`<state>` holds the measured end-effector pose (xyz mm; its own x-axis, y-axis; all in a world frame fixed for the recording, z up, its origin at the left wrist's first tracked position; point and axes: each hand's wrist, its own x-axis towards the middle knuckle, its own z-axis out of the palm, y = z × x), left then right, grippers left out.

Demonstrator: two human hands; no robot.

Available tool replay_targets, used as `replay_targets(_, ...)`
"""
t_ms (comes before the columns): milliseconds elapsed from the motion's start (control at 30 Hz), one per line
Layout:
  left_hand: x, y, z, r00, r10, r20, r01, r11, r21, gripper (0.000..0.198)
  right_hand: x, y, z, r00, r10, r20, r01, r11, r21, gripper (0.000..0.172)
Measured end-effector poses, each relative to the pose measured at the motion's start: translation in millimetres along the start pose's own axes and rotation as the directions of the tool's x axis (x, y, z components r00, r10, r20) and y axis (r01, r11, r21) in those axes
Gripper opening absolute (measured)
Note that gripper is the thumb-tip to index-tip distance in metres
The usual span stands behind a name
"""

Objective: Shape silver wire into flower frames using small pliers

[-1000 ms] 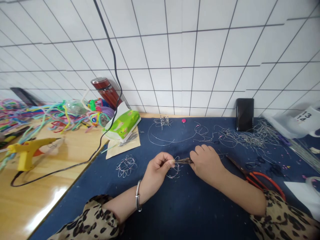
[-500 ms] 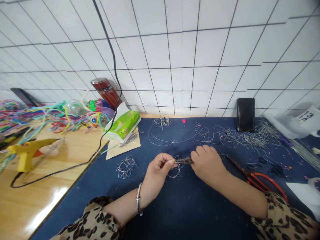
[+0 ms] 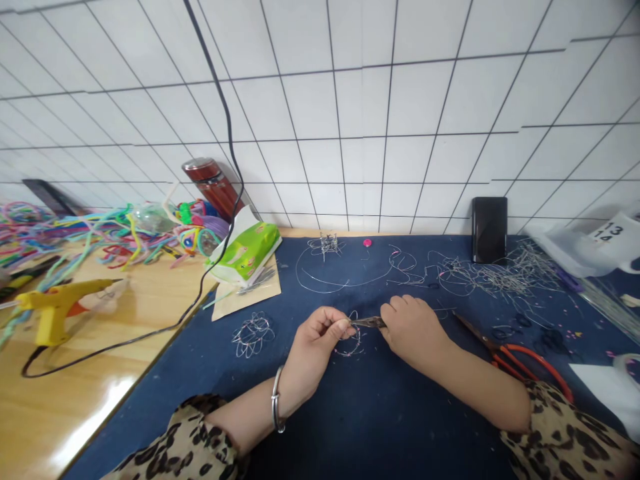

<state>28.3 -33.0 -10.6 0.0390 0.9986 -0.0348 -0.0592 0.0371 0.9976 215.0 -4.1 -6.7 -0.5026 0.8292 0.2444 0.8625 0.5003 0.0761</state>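
Between thumb and fingers, my left hand [image 3: 320, 337] pinches a small ring of thin wire [image 3: 359, 341] with loops and tiny pink bits on it. My right hand [image 3: 413, 328] is closed around a pair of pliers [image 3: 369, 322], its handles mostly hidden in the fist. The narrow jaws point left and meet the wire right at my left fingertips. Whether the jaws grip the wire is too small to tell. To the left on the dark blue mat [image 3: 300, 427] lies a looped wire flower shape [image 3: 253, 335].
Red-handled scissors [image 3: 530, 360] lie beside my right forearm. A heap of wire pieces [image 3: 510, 273] spreads below a black phone [image 3: 489, 230] leaning on the wall. At left are a yellow glue gun [image 3: 60, 303], its cord, a green tissue pack [image 3: 250, 253] and a red-brown flask [image 3: 213, 187].
My right hand has shifted very slightly, with the pliers still at the wire ring. My left hand keeps its pinch in nearly the same place.
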Motion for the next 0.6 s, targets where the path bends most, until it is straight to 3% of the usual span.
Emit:
replay_targets(267,2.2,1.9,-4.4,0.995,-0.027,0.091,0.033,0.997,-0.068,0.011,0.0,1.5,3.7,0.994,0.018,0.108,-0.028,0.995,0.099,0.015)
replay_targets(600,2.0,5.2,-5.3,0.986,-0.092,0.141,0.120,0.972,-0.201,0.009,-1.7,-1.5,8.5,0.989,0.034,0.146,-0.061,0.981,0.184,0.017)
